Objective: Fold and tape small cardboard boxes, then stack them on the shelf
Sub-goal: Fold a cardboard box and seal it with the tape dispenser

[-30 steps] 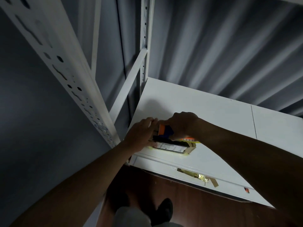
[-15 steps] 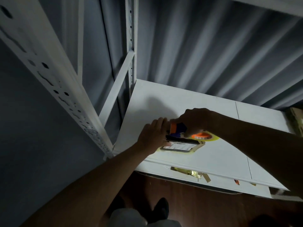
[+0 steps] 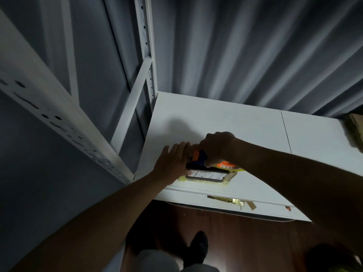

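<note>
Head view is showing you working at the near left corner of the white shelf (image 3: 216, 114), and over the last second the small cardboard box (image 3: 208, 176) has been sliding a little to the right along the near edge while your two hands are keeping to it. That suggests you are running tape across the top — the sealing step, not the stacking one.

Your right hand (image 3: 218, 148) is curling tightly round the handle of the orange and blue tape dispenser (image 3: 200, 159), whose orange roll (image 3: 225, 164) is sitting just behind the box. Your left hand (image 3: 172, 160) is lying flat, fingers straight and close together, pressing on the left end of the box and touching the dispenser's nose.

You are keeping the box low and flat on the shelf board, with its printed label facing up and yellow tape showing along its edges. Whether the tape is already cut — you cannot tell from this angle. Another brown box (image 3: 355, 130) is sitting at the far right edge.
</note>
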